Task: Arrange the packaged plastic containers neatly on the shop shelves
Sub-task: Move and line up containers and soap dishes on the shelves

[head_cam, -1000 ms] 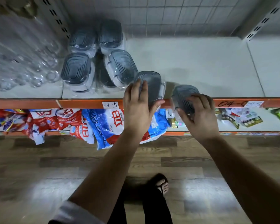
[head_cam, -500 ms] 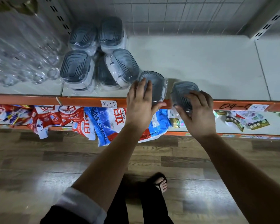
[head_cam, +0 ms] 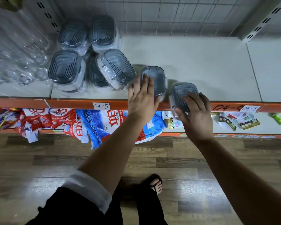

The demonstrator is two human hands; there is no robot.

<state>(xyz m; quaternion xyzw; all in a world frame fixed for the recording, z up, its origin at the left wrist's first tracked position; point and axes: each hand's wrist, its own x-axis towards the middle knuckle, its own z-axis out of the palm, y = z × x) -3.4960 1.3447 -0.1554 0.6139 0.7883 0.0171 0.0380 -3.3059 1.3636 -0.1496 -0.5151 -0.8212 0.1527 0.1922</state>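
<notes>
both hands are reaching further onto the shelf than a second ago, bringing their wrapped containers in from the edge. left hand [head_cam: 141, 99] is lying flat, fingers straight on the lid of the left container [head_cam: 156, 78], seemingly sliding it toward the stacked containers [head_cam: 115, 69] so the row is closing up. right hand [head_cam: 197, 116] is curling fingers and thumb round the right container [head_cam: 182, 93], which is overhanging the lip of the shelf [head_cam: 201, 62], probably waiting for the next slot alongside.
</notes>
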